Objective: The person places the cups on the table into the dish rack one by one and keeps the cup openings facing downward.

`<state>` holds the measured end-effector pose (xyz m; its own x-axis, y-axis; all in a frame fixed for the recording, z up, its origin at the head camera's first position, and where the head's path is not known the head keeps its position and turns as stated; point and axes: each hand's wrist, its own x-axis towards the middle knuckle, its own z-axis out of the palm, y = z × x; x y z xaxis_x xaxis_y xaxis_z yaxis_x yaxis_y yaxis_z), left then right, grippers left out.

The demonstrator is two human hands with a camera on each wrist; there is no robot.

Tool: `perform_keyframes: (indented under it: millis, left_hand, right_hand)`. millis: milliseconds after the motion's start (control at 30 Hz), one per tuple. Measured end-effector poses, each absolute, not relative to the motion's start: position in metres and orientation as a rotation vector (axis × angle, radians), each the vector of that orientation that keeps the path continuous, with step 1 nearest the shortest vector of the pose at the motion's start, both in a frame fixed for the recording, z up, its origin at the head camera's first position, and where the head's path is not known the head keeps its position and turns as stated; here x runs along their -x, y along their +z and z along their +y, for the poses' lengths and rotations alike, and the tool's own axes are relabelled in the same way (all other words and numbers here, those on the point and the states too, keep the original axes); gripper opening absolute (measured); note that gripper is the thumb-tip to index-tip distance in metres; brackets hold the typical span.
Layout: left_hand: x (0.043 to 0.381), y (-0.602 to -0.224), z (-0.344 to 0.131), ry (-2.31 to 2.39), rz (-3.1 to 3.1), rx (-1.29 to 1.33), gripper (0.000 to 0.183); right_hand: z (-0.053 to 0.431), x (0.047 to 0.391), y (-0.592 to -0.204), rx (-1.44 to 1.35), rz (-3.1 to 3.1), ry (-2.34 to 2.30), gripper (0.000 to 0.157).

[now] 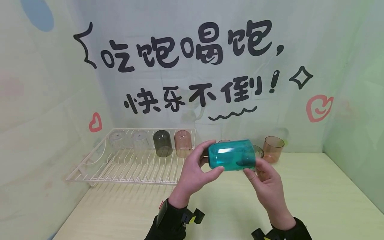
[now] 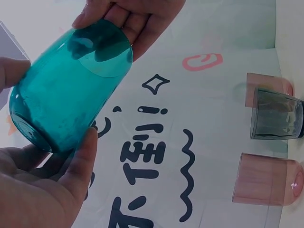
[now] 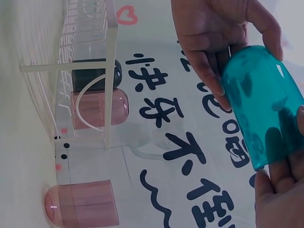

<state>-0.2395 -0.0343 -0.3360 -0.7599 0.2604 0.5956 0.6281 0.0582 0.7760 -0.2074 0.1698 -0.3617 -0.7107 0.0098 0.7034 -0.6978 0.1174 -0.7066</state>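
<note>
Both hands hold a see-through teal cup [image 1: 232, 155] lying sideways in the air above the table. The left hand [image 1: 196, 168] grips its closed base end, thumb along the near side and fingers behind. At the open rim, the right hand [image 1: 268, 183] pinches the wall; in the right wrist view some of its fingers [image 3: 280, 171] show through the teal wall, inside the mouth. Behind the cup stand an amber cup [image 1: 273, 146], a grey cup [image 2: 275, 114] and a pink cup [image 2: 266, 179], the last two mostly hidden in the head view.
A white wire dish rack [image 1: 135, 170] stands at the left back. Upside down along its back row are two clear cups, a dark grey cup [image 1: 162, 143] and a pink cup [image 1: 183, 143]. A pale table [image 1: 315, 193] extends to a wall sheet [image 1: 168, 16] with black lettering.
</note>
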Motion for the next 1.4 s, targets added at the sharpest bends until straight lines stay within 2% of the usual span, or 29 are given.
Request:
perform_keyframes:
  millis: [800,1067,1400]
  left_hand:
    - [0.241,-0.331,-0.045,-1.750,-2.022,0.860,0.061]
    - [0.242,-0.331,-0.048,-1.726,-2.023,0.833,0.063]
    - [0.240,-0.329,-0.050,-1.744,-2.012,0.830,0.060]
  right_hand:
    - [0.184,0.208,-0.353,-0.713,-1.847,1.642,0.043]
    - [0.186,0.212,-0.354,-0.834,-1.730,1.642,0.045]
    - [0.189,0.210,-0.351,-0.746,-1.819,1.577,0.047]
